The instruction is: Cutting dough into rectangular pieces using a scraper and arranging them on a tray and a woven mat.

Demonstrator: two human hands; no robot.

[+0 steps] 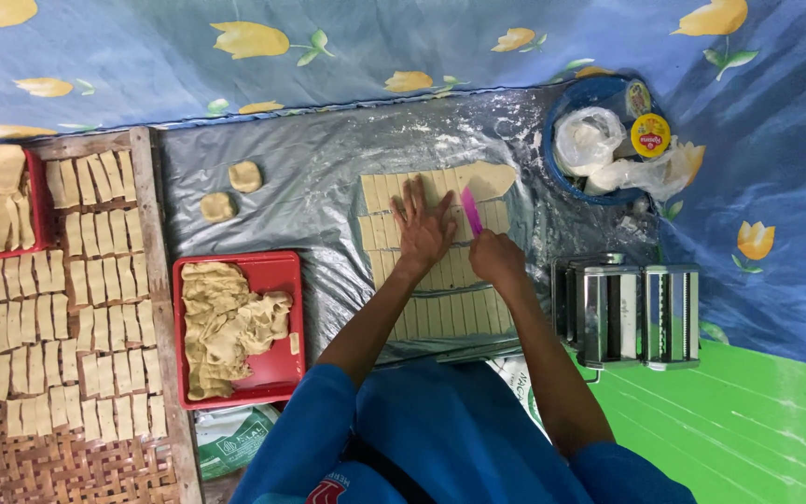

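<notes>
dough sheet (436,266) under hands, red tray (277,271) of scraps (226,327)

Upper centre, a glossy, flour-dusted plastic sheet (328,177) carries matt dough strips (436,280); right, a shiny metal pasta roller (636,313); left, a rough woven mat (58,467).

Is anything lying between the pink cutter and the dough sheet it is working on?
Nothing visible does. The right hand holds the pink cutter directly on the dough sheet, and the left hand presses flat on the sheet just beside it.
</notes>
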